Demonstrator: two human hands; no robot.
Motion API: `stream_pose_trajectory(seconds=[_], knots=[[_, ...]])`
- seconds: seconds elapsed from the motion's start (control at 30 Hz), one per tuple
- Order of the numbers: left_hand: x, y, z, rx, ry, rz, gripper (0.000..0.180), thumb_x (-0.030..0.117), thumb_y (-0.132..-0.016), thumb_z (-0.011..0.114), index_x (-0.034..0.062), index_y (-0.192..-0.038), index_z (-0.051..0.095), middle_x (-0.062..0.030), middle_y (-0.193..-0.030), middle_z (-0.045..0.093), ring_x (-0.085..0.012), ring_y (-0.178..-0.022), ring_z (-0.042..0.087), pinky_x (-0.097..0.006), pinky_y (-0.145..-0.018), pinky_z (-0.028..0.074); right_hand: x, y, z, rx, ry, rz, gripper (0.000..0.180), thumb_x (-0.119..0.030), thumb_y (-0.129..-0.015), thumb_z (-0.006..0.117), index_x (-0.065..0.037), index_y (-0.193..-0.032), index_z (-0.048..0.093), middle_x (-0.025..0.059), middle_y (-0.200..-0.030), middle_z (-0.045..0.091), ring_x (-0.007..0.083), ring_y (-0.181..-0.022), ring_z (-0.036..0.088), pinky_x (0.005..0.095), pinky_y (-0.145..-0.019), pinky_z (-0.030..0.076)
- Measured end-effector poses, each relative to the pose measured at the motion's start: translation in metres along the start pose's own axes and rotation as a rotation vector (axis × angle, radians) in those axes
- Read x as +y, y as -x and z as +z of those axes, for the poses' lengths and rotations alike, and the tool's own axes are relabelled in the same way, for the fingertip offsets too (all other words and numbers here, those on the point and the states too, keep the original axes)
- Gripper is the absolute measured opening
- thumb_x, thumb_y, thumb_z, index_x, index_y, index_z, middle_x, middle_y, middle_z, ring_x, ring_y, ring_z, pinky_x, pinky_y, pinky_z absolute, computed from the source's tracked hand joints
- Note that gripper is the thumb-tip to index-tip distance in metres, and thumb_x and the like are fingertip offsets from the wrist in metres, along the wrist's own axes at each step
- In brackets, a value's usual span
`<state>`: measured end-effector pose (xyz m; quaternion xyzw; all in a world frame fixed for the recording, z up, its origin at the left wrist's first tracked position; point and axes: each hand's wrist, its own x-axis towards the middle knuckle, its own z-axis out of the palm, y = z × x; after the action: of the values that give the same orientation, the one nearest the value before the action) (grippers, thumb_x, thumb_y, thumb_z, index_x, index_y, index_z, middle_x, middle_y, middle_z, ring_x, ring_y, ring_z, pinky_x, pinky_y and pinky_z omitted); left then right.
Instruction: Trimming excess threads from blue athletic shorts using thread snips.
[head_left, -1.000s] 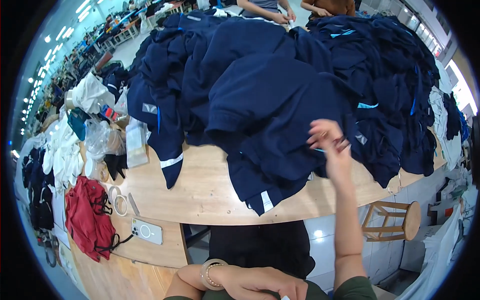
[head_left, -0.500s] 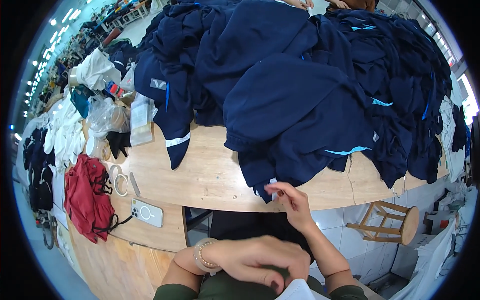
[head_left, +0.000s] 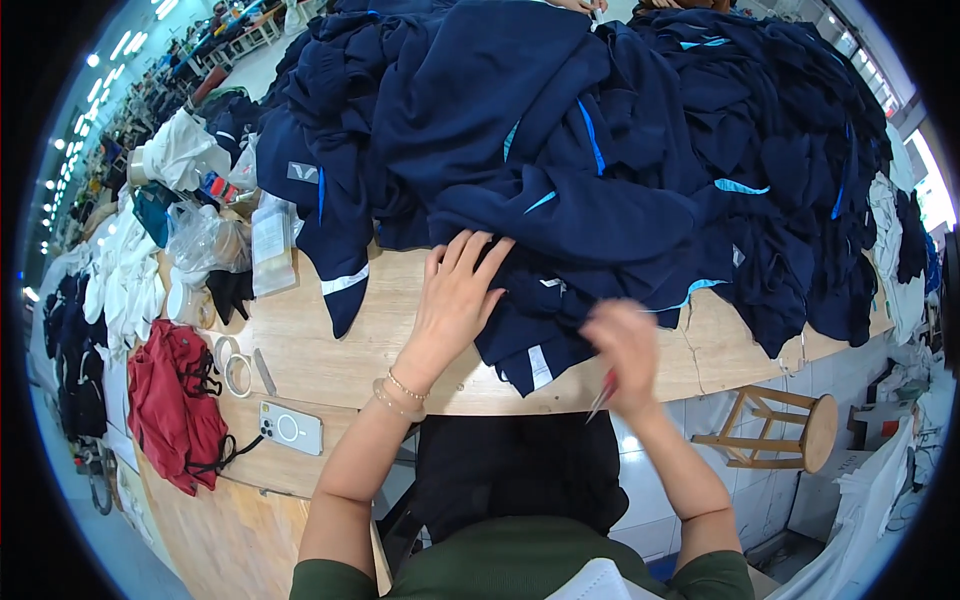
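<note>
On the wooden table (head_left: 330,350), one big heap of navy garments (head_left: 600,150) is lying, too tangled to count piece by piece. Left hand (head_left: 455,300) is resting flat, fingers spread wide, palm down on the near edge of the heap, two thin bracelets (head_left: 400,392) sitting at the wrist. Right hand (head_left: 622,345) is blurred, hovering just at the table edge beside the hanging hem, closed around a small red tool (head_left: 604,392) whose kind cannot be made out. At the left side: one white phone (head_left: 291,428), two tape rolls (head_left: 232,365), one red garment (head_left: 172,400), clear plastic bags (head_left: 205,240) with contents unclear. One wooden stool (head_left: 785,425) is standing below right.
</note>
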<state>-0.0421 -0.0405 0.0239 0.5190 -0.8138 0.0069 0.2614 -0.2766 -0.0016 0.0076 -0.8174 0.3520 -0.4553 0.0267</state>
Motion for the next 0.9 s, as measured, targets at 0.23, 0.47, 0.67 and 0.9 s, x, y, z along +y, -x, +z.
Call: stream_pose_trajectory(seconds=[0.23, 0.47, 0.67, 0.9], knots=[[-0.035, -0.034, -0.02, -0.138, -0.244, 0.252, 0.084, 0.021, -0.063, 0.077, 0.0159, -0.136, 0.036, 0.0014, -0.139, 0.04, -0.0161, -0.128, 0.037, -0.054, -0.106, 0.02, 0.033, -0.001, -0.008, -0.401, 0.575, 0.004, 0.035, -0.014, -0.076, 0.056, -0.009, -0.11, 0.057, 0.0061, -0.113, 0.054, 0.0217, -0.113, 0.045, 0.0433, -0.09, 0.029], [-0.056, -0.051, -0.031, -0.297, -0.294, 0.376, 0.059, 0.02, -0.066, 0.075, 0.0225, -0.119, 0.05, 0.0049, -0.14, 0.04, -0.0137, -0.129, 0.037, -0.065, -0.107, 0.01, 0.072, -0.055, -0.096, -0.593, 0.323, 0.109, 0.025, -0.004, -0.074, 0.056, -0.008, -0.098, 0.061, 0.0064, -0.102, 0.055, 0.0224, -0.104, 0.048, 0.039, -0.092, 0.03], [-0.078, -0.099, -0.093, -0.009, 0.543, 0.163, 0.012, 0.006, -0.084, 0.054, -0.0045, -0.078, 0.057, -0.0079, -0.104, 0.053, -0.0169, -0.091, 0.052, -0.024, -0.082, 0.041, 0.099, -0.128, -0.194, 0.017, -0.527, 0.371, 0.014, -0.007, -0.088, 0.05, -0.004, -0.096, 0.061, 0.0018, -0.1, 0.055, 0.0105, -0.089, 0.05, 0.0211, -0.093, 0.032], [-0.049, -0.175, -0.221, 0.106, 0.739, -0.063, 0.035, 0.037, -0.094, 0.05, 0.0086, -0.077, 0.062, 0.0115, -0.065, 0.045, 0.0007, -0.061, 0.038, -0.017, -0.057, 0.031, 0.113, -0.214, -0.276, 0.176, -0.33, 0.511, 0.02, -0.023, -0.09, 0.055, -0.01, -0.104, 0.062, -0.0113, -0.084, 0.053, 0.0019, -0.072, 0.041, 0.0182, -0.067, 0.029]])
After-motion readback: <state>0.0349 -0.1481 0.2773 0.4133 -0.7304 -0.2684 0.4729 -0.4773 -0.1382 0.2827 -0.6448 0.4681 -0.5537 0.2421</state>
